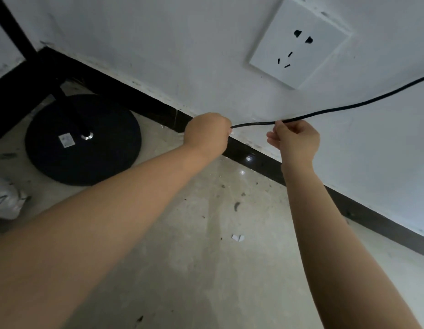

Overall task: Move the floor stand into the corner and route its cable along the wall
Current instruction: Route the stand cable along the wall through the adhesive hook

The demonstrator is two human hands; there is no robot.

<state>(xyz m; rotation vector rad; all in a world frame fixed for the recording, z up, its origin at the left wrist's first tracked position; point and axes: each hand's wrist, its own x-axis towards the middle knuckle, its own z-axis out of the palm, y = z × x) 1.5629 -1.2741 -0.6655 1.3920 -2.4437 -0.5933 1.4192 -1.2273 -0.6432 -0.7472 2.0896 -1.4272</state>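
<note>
The floor stand's round black base (83, 141) sits on the floor in the corner at the left, its dark pole rising toward the upper left. A thin black cable (348, 106) stretches against the white wall, running off the right edge. My left hand (207, 134) is closed around the cable's left part, just above the black skirting. My right hand (295, 141) pinches the same cable a short way to the right. Between the two hands the cable is taut and nearly level.
A white wall socket (298, 41) with nothing plugged in is above the cable. Black skirting (372, 217) runs along the wall's foot. A crumpled pale bag (7, 200) lies at the left edge. Small paper scraps (237, 237) and dirt dot the concrete floor.
</note>
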